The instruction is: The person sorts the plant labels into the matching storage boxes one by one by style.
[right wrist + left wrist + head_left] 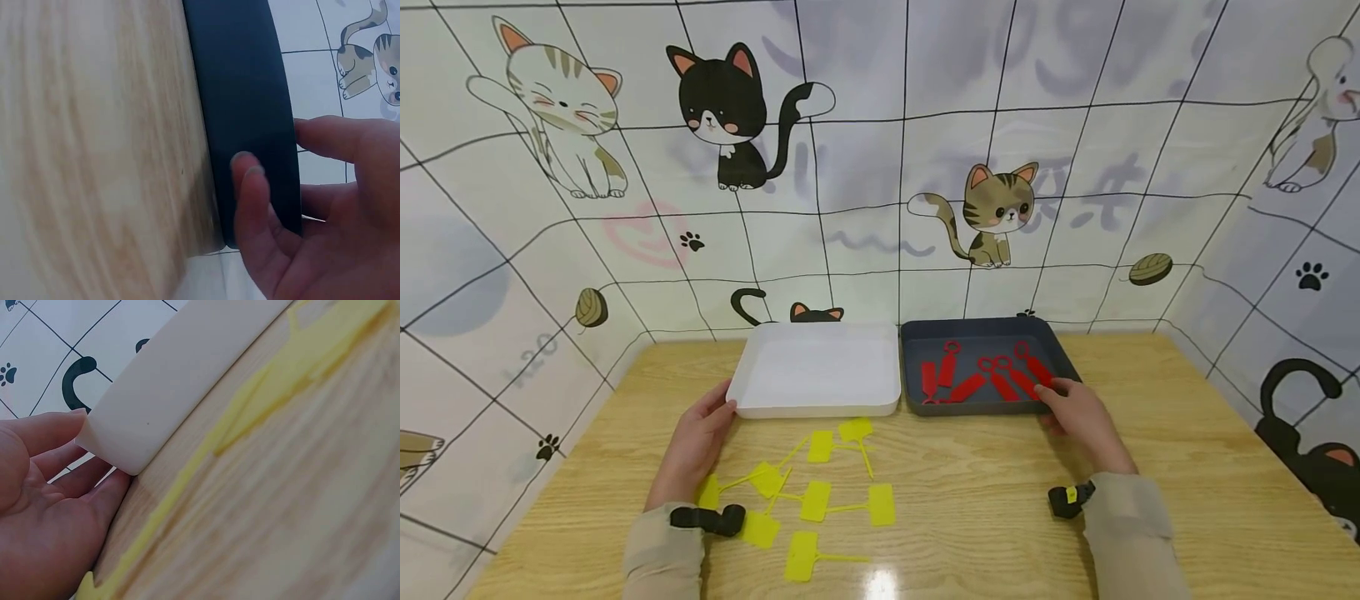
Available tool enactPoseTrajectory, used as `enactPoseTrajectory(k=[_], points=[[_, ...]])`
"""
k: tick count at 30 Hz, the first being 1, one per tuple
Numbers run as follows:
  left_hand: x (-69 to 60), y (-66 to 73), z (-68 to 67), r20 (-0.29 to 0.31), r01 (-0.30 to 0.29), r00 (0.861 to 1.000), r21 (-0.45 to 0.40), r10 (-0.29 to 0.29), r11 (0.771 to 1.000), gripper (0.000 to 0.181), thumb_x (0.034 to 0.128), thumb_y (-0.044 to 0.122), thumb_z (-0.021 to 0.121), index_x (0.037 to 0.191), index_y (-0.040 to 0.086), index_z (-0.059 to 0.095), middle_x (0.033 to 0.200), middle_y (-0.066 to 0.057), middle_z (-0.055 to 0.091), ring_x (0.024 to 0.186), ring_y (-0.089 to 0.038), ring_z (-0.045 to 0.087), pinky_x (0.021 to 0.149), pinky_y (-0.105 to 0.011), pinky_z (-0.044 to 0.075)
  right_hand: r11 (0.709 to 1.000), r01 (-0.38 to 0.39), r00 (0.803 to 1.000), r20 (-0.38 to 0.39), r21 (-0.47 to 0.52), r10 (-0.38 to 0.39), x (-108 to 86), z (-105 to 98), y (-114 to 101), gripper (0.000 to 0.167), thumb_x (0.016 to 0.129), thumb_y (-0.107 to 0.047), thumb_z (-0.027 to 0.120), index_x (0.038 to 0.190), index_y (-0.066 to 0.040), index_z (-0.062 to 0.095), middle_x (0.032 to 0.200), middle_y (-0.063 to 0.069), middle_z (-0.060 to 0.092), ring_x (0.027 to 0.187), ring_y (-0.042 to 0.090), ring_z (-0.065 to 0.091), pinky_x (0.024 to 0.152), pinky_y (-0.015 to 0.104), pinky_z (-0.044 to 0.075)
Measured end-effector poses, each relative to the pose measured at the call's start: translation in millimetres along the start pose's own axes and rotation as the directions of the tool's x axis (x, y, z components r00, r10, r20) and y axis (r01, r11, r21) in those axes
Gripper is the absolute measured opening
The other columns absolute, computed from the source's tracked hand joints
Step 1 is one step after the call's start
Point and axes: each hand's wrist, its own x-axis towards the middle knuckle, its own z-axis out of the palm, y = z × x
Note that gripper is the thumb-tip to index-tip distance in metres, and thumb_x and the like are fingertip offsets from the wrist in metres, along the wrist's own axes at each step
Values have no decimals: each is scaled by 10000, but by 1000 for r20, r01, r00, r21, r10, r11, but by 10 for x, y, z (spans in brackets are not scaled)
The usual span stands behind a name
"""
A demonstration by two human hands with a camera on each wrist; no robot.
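At the left, my left hand [696,446] holds the near left corner of a white tray [816,410], fingers and thumb about the corner. The left wrist view shows those fingers [53,434] bent against the white tray wall [169,375]. My right hand [1086,421] grips the near right corner of a dark grey tray [985,408]. In the right wrist view its thumb [253,206] lies on the dark tray's outer wall [244,81], with other fingers at the rim. Several red ring-ended tags [966,387] lie inside the dark tray.
Several yellow flag-shaped tags [816,500] with thin tails are scattered on the wooden table [970,508] in front of the white tray. Some lie near the left wrist. A cat-patterned wall covering [865,167] rises behind both trays, which stand side by side.
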Motion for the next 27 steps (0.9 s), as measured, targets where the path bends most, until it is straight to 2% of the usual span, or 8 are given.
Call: enactPoseTrajectory(k=[3,8,11,14,17,19,27], points=[[-3,2,5,5,-6,1000,-7,6,1000,544,940,120,446,1418,44,196,1472,-105,146,1316,-198,202,1020,-279,230,996,11,1000,20,-87,-9,5,9,-2,701,919,-428,418,1363,84,239,1153,265,507,704,204,603,644,330,492],[-3,-6,8,4,-13,1000,-9,13,1000,542,941,107,440,1418,39,191,1472,-109,143,1316,-202,202,1024,-293,224,995,20,999,48,-94,-16,-5,14,-5,704,921,-437,407,1350,101,256,1281,298,379,800,226,599,655,322,502],[3,-15,-1,-6,-7,1000,6,7,1000,547,938,120,450,1418,45,198,1471,-102,153,1312,-201,215,1018,-283,239,995,26,998,51,-98,-21,-6,24,-6,656,926,-424,406,1307,106,335,1184,278,466,779,228,585,637,320,499],[14,-17,-9,-12,-8,1000,17,8,1000,553,933,134,466,1417,53,211,1469,-97,166,1307,-201,230,1006,-266,259,990,37,999,38,-134,-32,10,33,1,604,925,-432,402,1237,84,429,962,211,564,680,215,563,608,316,477],[21,-18,-12,-11,-9,1000,23,10,1000,554,931,140,470,1417,59,216,1468,-93,169,1305,-197,234,998,-255,267,985,48,998,35,-165,-43,31,39,9,577,928,-434,394,1198,71,464,793,138,569,595,202,536,577,310,453],[24,-19,-12,-11,-7,1000,23,8,1000,551,933,136,464,1418,61,213,1470,-92,165,1308,-196,228,1000,-257,263,985,48,998,35,-168,-43,45,42,19,554,931,-424,396,1179,64,478,753,129,565,565,206,528,560,315,446],[7,-12,2,-11,-11,1000,31,11,999,537,941,116,443,1417,49,203,1471,-98,155,1315,-203,210,1014,-279,240,979,62,998,28,-196,-57,42,44,30,584,933,-425,386,1213,83,457,813,137,570,553,203,530,542,307,434]])
